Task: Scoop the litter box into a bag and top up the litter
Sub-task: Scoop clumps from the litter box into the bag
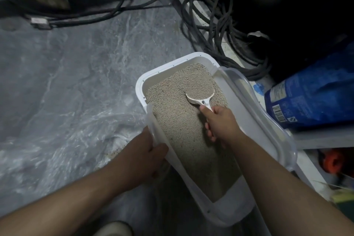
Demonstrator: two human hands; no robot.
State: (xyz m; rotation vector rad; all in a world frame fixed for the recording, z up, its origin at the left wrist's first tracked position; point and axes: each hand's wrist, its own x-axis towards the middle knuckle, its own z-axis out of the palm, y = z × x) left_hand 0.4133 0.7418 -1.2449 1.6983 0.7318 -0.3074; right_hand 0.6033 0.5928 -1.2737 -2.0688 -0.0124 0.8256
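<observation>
A: Where does the litter box (193, 86) sit?

B: On the grey floor (76, 67), right of centre, its long side running from about five o'clock up toward eleven. A translucent rim piece (268, 120) stands along its right and near edges. Grey-beige litter (183, 124) fills it.

A: And the hands?

B: The right hand (220, 122) has its fingers curled closed around the handle of a white scoop (201, 96). The scoop's bowl lies at the hand's eleven o'clock, heaped with litter and resting on the litter bed.

A: The left one?

B: The left hand (149, 157) grips the box's left wall at about eight o'clock from the scoop, thumb over the rim on the inside, the other fingers wrapped outside.

A: Anything nearby?

B: A clear plastic bag (80, 140) lies crumpled on the floor at the box's nine o'clock. A blue litter bag (314, 94) lies at three o'clock, and black cables (220, 30) coil at twelve.
</observation>
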